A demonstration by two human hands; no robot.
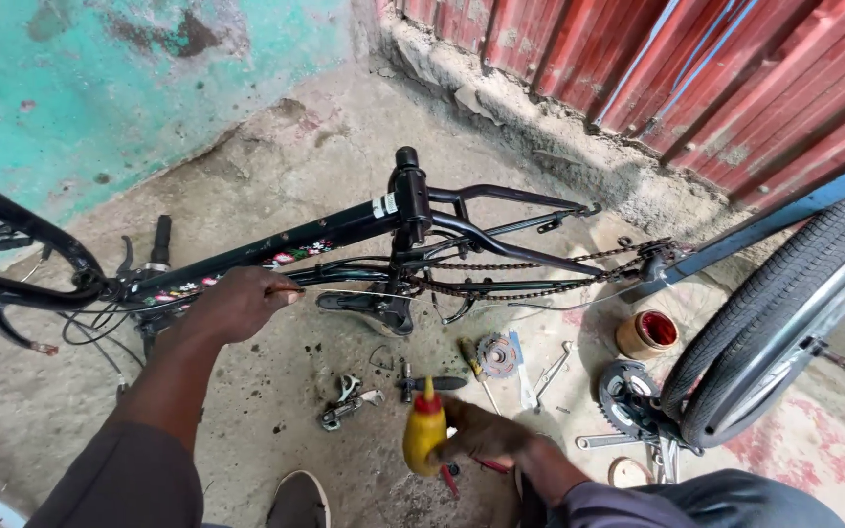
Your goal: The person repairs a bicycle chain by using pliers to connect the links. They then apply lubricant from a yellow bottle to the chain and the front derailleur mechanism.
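Now, the black bicycle frame [344, 230] is seen lying across the concrete floor [276, 176], wheels off, its chain [540, 264] hanging slack along the rear stays. The left hand [237, 303] is closed down by the frame's lower tube, and a thin cable [344, 291] is pinched at the fingertips, drawn taut toward the crank, seemingly so it can be kept straight. The right hand [481, 435] is wrapped around a yellow squeeze bottle [423, 435], red nozzle up, held low and close for ready use. Small parts are scattered between: a derailleur [344, 401], a sprocket [494, 354], a chainring [626, 399]. A wheel [784, 323] is propped at the right.
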